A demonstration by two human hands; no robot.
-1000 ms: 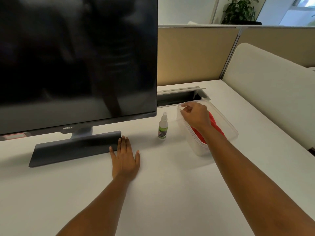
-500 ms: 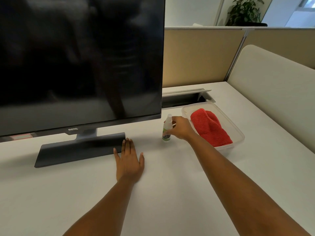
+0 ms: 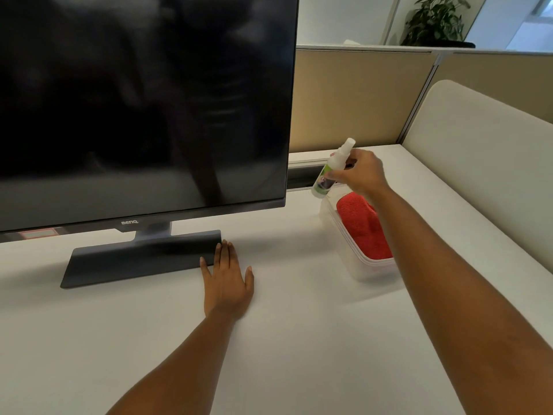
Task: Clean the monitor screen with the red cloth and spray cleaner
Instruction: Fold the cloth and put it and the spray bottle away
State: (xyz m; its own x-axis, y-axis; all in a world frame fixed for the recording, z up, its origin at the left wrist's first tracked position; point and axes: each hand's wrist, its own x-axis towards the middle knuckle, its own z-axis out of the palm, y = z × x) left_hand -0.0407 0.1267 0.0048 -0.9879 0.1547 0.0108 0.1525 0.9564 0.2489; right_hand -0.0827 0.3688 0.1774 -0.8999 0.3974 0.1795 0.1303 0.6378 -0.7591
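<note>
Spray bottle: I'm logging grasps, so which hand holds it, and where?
The right hand grips the spray bottle around its middle, lifted and tilted. The left hand rests flat, holding nothing.

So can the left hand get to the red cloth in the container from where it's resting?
Probably not without a detour. The left hand lies flat on the desk by the monitor base, while the right forearm crosses over the red cloth in the clear container, holding the spray bottle above it.

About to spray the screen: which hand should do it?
Right. The right hand grips the spray bottle, lifted beside the monitor; the left hand lies flat on the desk.
</note>
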